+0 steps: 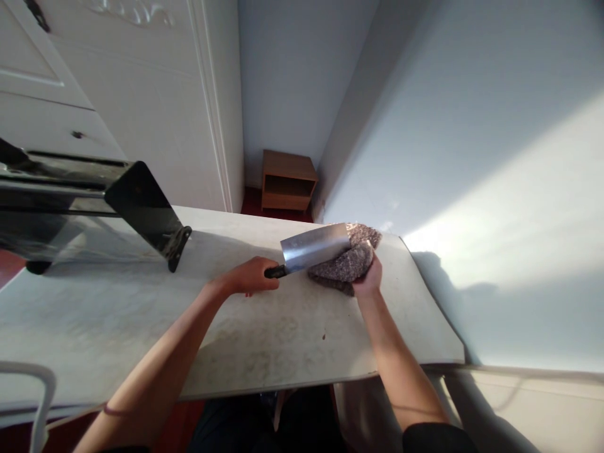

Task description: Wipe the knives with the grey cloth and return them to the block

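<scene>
A cleaver (315, 247) with a broad shiny blade is held level above the white table (264, 340). My left hand (250, 275) is closed round its black handle, and the blade points to the right. In my right hand (370, 277) is a grey-brown fuzzy cloth (344, 263), bunched up and folded about the lower edge and far end of the blade. The fingers of my right hand are mostly hidden by the cloth. Part of the cloth shows behind the blade's tip.
At the left of the table stands a black metal frame (146, 207) with clear panels. A brown wooden nightstand (289, 179) is on the floor beyond. A white cabinet (155, 113) rises behind, and a pale wall (472, 176) borders the right. A small dark speck (324, 336) lies near the front.
</scene>
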Demonstrator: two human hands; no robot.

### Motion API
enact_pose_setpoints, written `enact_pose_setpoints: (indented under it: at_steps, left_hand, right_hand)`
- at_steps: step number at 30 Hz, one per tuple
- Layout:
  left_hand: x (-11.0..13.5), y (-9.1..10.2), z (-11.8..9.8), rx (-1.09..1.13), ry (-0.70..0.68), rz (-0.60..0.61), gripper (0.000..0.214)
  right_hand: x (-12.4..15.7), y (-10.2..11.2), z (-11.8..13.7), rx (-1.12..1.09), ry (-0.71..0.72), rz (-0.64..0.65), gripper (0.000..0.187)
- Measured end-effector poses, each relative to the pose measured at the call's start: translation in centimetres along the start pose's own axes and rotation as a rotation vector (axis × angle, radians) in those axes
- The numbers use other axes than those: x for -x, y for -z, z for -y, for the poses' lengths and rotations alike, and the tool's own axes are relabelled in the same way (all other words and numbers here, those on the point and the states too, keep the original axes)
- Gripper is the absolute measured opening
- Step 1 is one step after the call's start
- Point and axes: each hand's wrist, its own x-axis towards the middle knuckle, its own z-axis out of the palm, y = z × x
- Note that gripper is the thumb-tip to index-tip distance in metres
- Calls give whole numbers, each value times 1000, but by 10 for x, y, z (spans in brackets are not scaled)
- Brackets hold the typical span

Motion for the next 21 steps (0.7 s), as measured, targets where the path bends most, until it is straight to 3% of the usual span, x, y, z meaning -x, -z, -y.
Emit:
enact_pose_setpoints:
  at_steps: [6, 11, 18, 21]
  left_hand:
    - [-2, 0, 3, 14, 15, -12, 9]
    - [-4, -2, 3, -7, 17, -43, 10]
    - [-14, -15, -1, -205, -201, -348, 22]
    - [-17, -24, -4, -102, -221, -383, 21]
  right_hand:
    - [-3, 11, 24, -36, 124, -48, 23]
    - [5, 8, 25, -11, 171, -47, 23]
    - [16, 9, 14, 109, 219, 43, 21]
    - [26, 1, 11, 204, 258, 91, 25]
